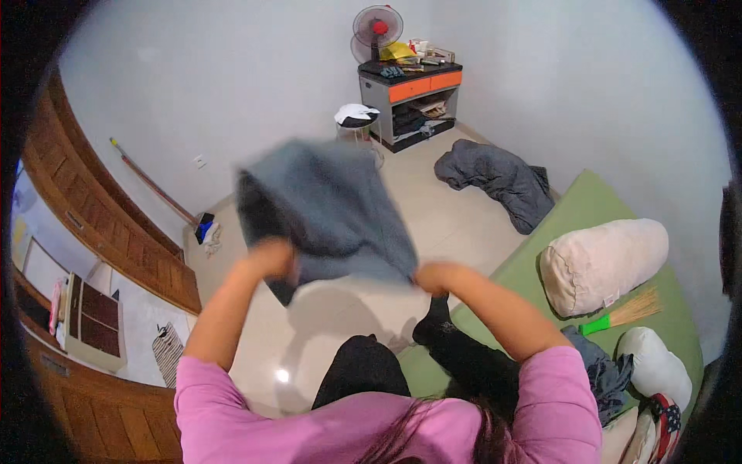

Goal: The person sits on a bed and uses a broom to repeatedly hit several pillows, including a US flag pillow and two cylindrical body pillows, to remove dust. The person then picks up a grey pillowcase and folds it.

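A grey-blue cloth [325, 201] is spread in the air in front of me, billowing and blurred by motion. Its exact kind does not show. My left hand [274, 259] is smeared but closed on the near left edge, where a dark corner hangs below the fingers. At the near right corner my right hand [434, 277] grips the same cloth with its fingers wrapped round it. The far edge rises toward the stool and stands free of both hands.
On the right, a green mattress [514, 282] bears a cream bolster [607, 267], a green-handled broom [618, 313] and a white pillow [655, 363]. A dark grey bundle of fabric [495, 178] lies on the floor. Beyond stand a stool [357, 124] and a cabinet [425, 89] with a fan [379, 29].
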The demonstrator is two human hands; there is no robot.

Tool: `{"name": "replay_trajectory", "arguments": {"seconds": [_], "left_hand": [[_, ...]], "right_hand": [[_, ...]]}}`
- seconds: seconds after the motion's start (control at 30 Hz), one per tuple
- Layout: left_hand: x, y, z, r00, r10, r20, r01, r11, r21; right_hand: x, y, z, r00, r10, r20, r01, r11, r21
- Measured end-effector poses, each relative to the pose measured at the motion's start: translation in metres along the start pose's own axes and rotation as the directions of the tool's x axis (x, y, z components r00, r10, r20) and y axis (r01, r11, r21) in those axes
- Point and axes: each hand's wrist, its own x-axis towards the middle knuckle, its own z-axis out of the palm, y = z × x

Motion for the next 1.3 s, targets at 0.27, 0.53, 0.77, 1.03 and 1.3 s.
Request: {"name": "replay_trajectory", "arguments": {"seconds": [0.27,0.53,0.77,1.03,1.3], "left_hand": [[0.014,-0.043,0.018,0.964,0.037,-0.262,-0.102,0.966,-0.237],[0.083,0.045,-0.050,0.956,0.146,-0.254,-0.275,0.743,-0.610],[0.138,0.211,-0.061,0.765,0.255,-0.592,-0.641,0.203,-0.740],[0.140,0.394,-0.059,0.526,0.470,-0.709,-0.828,0.473,-0.301],[0.162,0.398,-0.013,0.777,0.265,-0.571,-0.620,0.479,-0.622]], "right_hand": [[0.003,0.006,-0.038,0.802,0.357,-0.479,-0.140,0.892,0.429],[-0.095,0.053,-0.043,0.497,0.531,-0.686,-0.405,0.841,0.358],[-0.241,0.092,0.046,0.277,0.735,-0.618,-0.343,0.677,0.651],[-0.521,0.163,0.172,-0.955,0.200,-0.221,-0.233,-0.040,0.972],[-0.578,0.218,0.211,-0.752,0.319,0.576,0.637,0.129,0.760]]}}
